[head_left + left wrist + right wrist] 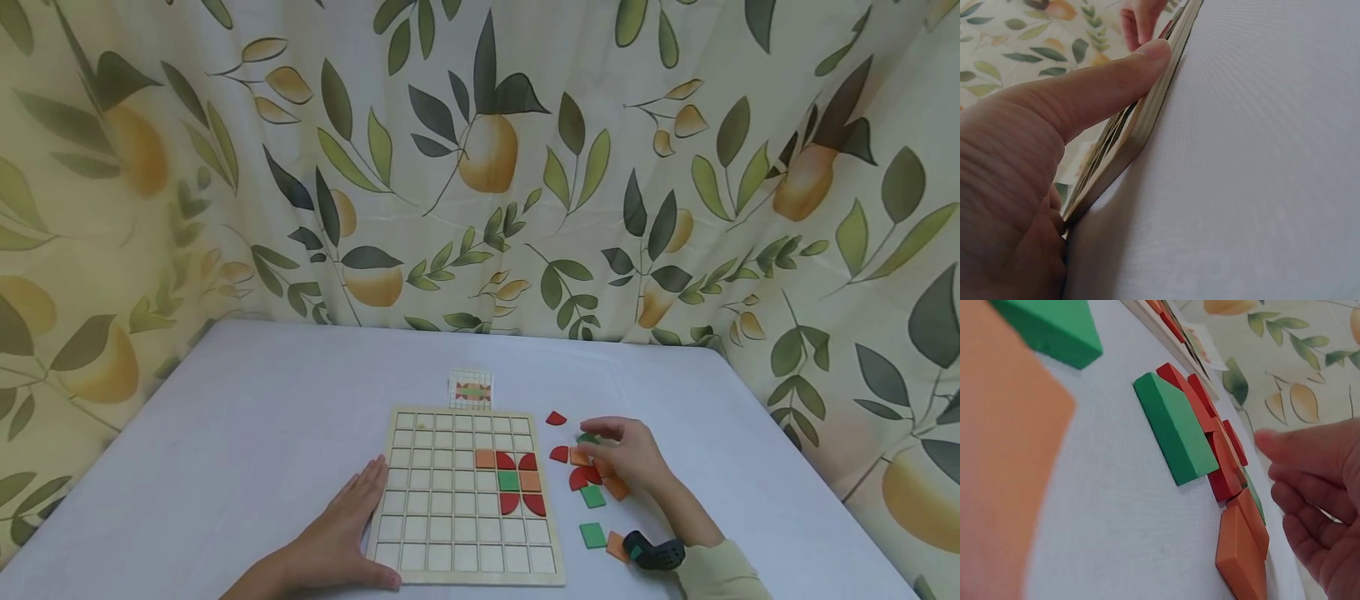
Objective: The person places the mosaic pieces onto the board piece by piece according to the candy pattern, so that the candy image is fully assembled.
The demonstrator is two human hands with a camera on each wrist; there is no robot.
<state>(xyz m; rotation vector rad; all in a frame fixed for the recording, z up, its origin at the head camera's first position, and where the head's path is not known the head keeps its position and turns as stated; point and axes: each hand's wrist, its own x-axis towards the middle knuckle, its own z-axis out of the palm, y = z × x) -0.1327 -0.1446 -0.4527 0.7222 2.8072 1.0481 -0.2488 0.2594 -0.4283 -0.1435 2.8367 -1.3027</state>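
Observation:
A wooden grid board [435,529] lies on the table, with red quarter-circles [510,504], a green square [508,481] and orange squares [529,482] set in cells on its right side. Along the board's left edge rests my left hand [337,529], fingers extended, thumb touching the near left corner; the left wrist view shows this thumb [1104,84] against the rim. My right hand [626,454] hovers over loose pieces right of the board. Nothing shows between its thumb and loosely bent fingers. Below it lie a green block [1175,428], red pieces [1222,465] and orange blocks [1241,547].
A small pattern card [471,390] lies at the board's far edge. Nearer the front are a loose green square [592,536] and an orange square [617,547], beside the black wrist device [654,552]. A fruit-patterned curtain [480,208] hangs behind the white table [247,417].

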